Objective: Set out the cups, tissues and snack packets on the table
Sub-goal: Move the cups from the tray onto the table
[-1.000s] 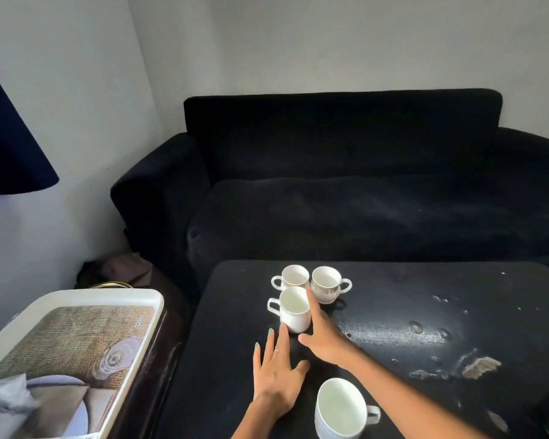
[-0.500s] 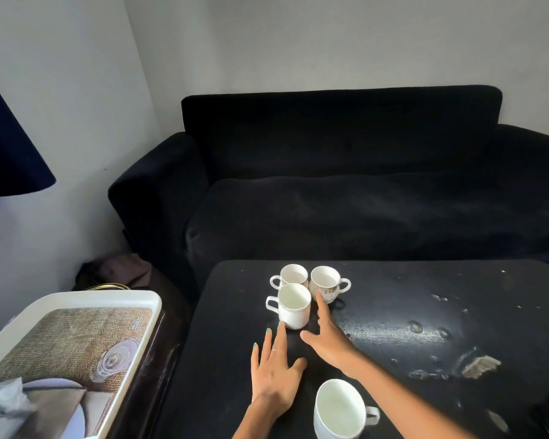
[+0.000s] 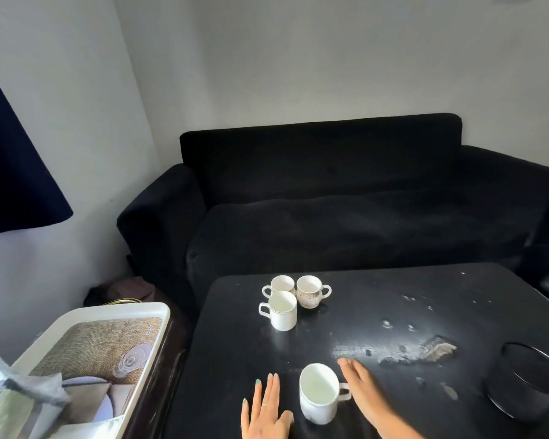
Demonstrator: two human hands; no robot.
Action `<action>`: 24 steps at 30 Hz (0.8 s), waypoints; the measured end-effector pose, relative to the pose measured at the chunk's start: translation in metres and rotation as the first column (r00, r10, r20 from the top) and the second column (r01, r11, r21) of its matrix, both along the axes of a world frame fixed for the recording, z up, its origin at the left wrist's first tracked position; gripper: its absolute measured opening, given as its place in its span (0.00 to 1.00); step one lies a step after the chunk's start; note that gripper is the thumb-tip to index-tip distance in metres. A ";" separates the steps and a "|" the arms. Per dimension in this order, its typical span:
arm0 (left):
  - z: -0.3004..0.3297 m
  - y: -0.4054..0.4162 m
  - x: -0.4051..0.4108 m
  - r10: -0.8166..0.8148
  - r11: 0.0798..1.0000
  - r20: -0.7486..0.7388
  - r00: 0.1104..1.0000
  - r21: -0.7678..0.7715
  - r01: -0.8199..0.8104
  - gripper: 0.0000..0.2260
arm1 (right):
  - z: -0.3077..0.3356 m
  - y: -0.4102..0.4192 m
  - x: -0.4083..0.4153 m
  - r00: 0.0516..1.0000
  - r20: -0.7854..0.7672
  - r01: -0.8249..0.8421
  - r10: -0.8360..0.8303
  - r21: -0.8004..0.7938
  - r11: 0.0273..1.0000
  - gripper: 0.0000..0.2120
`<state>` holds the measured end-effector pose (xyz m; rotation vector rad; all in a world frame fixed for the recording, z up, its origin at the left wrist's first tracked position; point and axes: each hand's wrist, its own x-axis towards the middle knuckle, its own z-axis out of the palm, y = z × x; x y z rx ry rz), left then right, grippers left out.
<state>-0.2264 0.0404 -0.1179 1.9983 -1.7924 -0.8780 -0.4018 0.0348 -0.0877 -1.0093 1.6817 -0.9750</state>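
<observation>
Three white cups stand close together at the far left of the black table (image 3: 377,312): a plain cup (image 3: 281,310) in front, a second cup (image 3: 279,285) behind it, a patterned cup (image 3: 311,291) to their right. A fourth white cup (image 3: 320,392) stands near the front edge, handle to the right. My left hand (image 3: 265,410) lies flat on the table just left of it, fingers straight. My right hand (image 3: 366,394) is open beside the handle, fingers extended, holding nothing.
A white tray (image 3: 86,315) with a printed picture sits on a stand to the left; clear plastic packets (image 3: 19,397) lie at its near end. A black round basket (image 3: 526,384) stands on the table's right. A black sofa (image 3: 330,201) is behind the table.
My right hand has pulled back from the group of three cups to the near cup's handle. My left hand has drawn back a little. The view has tilted up.
</observation>
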 end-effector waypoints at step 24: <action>0.009 0.063 -0.015 -0.065 0.998 0.009 0.998 0.017 0.065 0.34 | -0.001 0.073 0.065 0.897 -0.417 0.128 -0.144 -0.067 0.989 0.49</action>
